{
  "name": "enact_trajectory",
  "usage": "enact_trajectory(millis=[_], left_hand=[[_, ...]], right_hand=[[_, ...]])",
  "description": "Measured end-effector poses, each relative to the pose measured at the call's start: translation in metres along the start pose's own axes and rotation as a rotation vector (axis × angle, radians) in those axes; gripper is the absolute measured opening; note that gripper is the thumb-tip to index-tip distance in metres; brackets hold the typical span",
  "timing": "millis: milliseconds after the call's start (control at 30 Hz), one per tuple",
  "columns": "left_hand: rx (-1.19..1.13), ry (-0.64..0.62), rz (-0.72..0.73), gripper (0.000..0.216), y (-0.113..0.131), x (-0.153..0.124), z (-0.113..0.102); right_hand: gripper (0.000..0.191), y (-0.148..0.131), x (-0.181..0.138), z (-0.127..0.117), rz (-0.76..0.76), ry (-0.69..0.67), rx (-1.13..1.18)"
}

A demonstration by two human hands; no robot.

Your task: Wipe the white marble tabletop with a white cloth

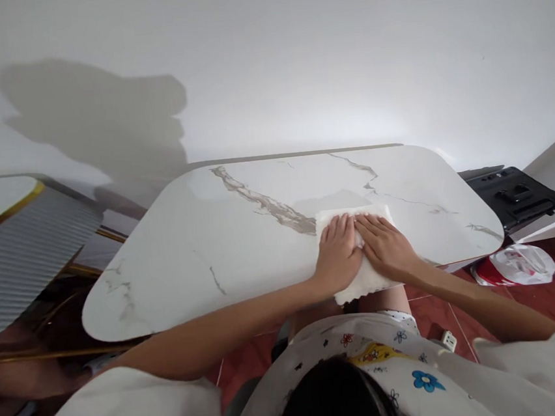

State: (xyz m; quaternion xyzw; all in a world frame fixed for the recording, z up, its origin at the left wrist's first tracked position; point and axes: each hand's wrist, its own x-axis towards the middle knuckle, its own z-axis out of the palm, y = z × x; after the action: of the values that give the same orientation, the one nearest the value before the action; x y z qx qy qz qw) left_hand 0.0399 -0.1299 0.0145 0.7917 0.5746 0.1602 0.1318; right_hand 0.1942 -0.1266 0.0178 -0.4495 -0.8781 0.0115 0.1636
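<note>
A white folded cloth point(352, 217) lies on a white marble-patterned table point(241, 237), near its front edge on the right side. My left hand point(339, 249) rests flat on the cloth with fingers stretched out. Beside it, touching, my right hand point(383, 243) also lies flat on the cloth, fingers extended. The cloth's near edge hangs slightly over the table's front edge.
A white wall rises behind the table. A ribbed grey cabinet with gold trim point(21, 252) stands at the left. A black case point(514, 195) and a white-and-red plastic bag point(518, 264) lie on the red tile floor at the right.
</note>
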Motion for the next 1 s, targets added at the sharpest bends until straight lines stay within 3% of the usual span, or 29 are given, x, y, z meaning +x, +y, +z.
enact_trajectory(millis=[233, 433, 700, 1000], left_hand=[[-0.137, -0.061, 0.053, 0.058, 0.051, 0.050, 0.019], [-0.147, -0.016, 0.080, 0.053, 0.065, 0.112, 0.032], [-0.113, 0.168, 0.067, 0.040, 0.021, 0.181, 0.027], [0.048, 0.250, 0.084, 0.032, -0.046, 0.246, 0.007]], right_hand=[[0.052, 0.059, -0.022, -0.018, 0.133, 0.013, -0.055], [0.051, 0.110, 0.006, -0.017, 0.170, 0.046, -0.128], [0.049, 0.142, 0.094, 0.002, 0.144, 0.013, -0.130], [0.043, 0.163, 0.198, 0.030, 0.086, 0.053, -0.057]])
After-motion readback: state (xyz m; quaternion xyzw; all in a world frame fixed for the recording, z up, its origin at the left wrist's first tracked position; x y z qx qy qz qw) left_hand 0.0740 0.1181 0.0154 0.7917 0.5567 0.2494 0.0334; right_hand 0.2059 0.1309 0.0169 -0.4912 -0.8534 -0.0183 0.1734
